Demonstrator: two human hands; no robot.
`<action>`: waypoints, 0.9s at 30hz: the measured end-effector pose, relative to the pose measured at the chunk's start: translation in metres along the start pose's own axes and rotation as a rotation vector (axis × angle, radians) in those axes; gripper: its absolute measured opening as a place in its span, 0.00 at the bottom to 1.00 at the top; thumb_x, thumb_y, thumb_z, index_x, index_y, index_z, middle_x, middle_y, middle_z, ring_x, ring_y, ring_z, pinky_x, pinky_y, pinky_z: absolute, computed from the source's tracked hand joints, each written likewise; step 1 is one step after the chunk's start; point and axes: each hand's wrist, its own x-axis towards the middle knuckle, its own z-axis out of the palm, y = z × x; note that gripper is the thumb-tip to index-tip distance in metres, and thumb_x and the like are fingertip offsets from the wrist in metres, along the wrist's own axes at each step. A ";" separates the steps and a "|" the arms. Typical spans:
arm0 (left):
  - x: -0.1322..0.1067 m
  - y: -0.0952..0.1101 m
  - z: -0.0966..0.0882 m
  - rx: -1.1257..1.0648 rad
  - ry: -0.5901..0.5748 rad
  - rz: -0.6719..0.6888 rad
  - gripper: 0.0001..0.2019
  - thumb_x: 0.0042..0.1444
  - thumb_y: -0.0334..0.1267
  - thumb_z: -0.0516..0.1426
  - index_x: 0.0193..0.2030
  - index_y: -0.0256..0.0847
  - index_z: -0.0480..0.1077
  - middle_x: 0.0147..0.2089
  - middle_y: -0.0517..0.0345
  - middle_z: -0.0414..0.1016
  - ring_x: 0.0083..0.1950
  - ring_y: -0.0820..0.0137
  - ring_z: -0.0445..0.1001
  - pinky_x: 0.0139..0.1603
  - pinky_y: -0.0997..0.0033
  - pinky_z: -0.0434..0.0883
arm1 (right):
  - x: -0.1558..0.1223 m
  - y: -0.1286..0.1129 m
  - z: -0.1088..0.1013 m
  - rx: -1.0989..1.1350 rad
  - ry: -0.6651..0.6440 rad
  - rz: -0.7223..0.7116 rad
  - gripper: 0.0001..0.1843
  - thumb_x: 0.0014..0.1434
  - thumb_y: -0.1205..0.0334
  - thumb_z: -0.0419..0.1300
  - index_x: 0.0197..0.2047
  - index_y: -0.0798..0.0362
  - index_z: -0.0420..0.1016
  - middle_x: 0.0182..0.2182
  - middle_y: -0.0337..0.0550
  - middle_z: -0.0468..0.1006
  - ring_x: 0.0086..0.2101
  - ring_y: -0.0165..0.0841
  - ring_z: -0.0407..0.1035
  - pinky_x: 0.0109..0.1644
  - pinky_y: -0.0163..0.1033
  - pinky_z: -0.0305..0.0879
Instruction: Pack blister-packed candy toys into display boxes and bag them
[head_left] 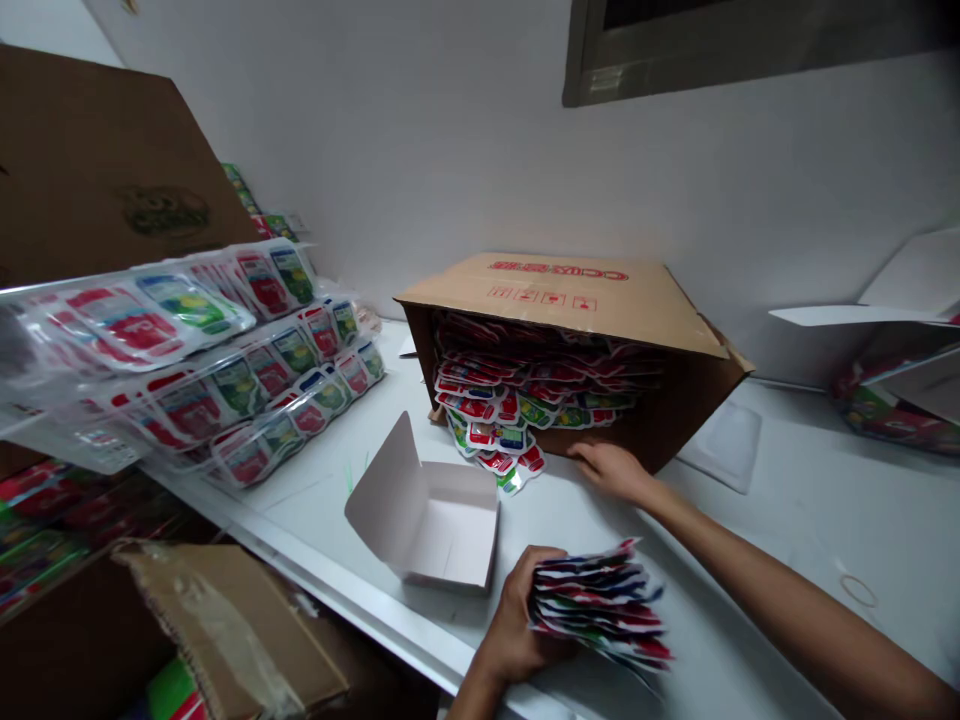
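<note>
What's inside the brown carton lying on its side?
Flat red, green and blue packets, stacked, spilling from the carton mouth onto the table beside the right hand. How far back they run is hidden by the front layer.

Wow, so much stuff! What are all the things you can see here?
cardboard box: one, brown, on its side mid-table, open toward the camera
loose packets: many, red, green and blue, filling that box and spilling out
small carton: one, white, open, in front of the box
wrapped bundles: several rows, clear wrap over red and green packets, left
taped box: one, brown, lower left
table: one, white, under it all
left hand: fingers around a stack of packets
right hand: flat at the box's mouth, beside the spilled packets
</note>
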 end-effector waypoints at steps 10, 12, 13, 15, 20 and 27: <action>-0.001 -0.003 0.002 0.000 0.022 -0.018 0.31 0.33 0.34 0.66 0.49 0.38 0.68 0.46 0.50 0.72 0.45 0.59 0.73 0.45 0.65 0.71 | 0.067 -0.012 -0.007 -0.181 0.269 -0.034 0.15 0.66 0.66 0.45 0.47 0.56 0.70 0.47 0.56 0.75 0.49 0.43 0.66 0.53 0.45 0.58; 0.000 -0.001 0.001 0.017 0.018 -0.012 0.30 0.34 0.35 0.66 0.49 0.38 0.68 0.46 0.49 0.72 0.45 0.59 0.74 0.46 0.65 0.71 | 0.042 -0.007 -0.019 -0.169 0.262 -0.015 0.17 0.68 0.63 0.40 0.51 0.56 0.66 0.41 0.53 0.76 0.41 0.39 0.70 0.44 0.40 0.62; 0.001 -0.001 0.001 0.018 0.013 -0.006 0.30 0.34 0.35 0.66 0.49 0.38 0.68 0.46 0.49 0.72 0.45 0.59 0.74 0.46 0.64 0.71 | 0.029 -0.006 -0.025 -0.165 0.248 -0.011 0.18 0.69 0.62 0.38 0.52 0.56 0.64 0.37 0.51 0.77 0.37 0.38 0.71 0.39 0.38 0.62; 0.003 -0.001 0.000 0.019 0.005 0.025 0.31 0.35 0.35 0.65 0.51 0.38 0.67 0.47 0.49 0.72 0.46 0.58 0.74 0.48 0.62 0.71 | 0.004 -0.012 -0.036 -0.162 0.202 -0.026 0.16 0.69 0.60 0.39 0.52 0.54 0.63 0.31 0.44 0.76 0.30 0.35 0.71 0.33 0.35 0.59; 0.002 -0.007 0.001 0.169 0.064 0.159 0.32 0.36 0.42 0.68 0.51 0.38 0.68 0.67 0.39 0.55 0.70 0.43 0.52 0.67 0.48 0.55 | -0.040 -0.065 -0.047 -0.208 -0.182 -0.284 0.07 0.63 0.61 0.52 0.42 0.50 0.69 0.23 0.37 0.73 0.22 0.29 0.64 0.26 0.33 0.46; -0.005 -0.012 0.005 0.084 0.078 0.084 0.55 0.37 0.40 0.69 0.68 0.42 0.41 0.61 0.41 0.65 0.61 0.52 0.67 0.63 0.53 0.63 | -0.055 -0.096 -0.037 0.073 -0.400 -0.381 0.15 0.68 0.55 0.49 0.46 0.52 0.73 0.29 0.40 0.78 0.26 0.28 0.66 0.30 0.31 0.54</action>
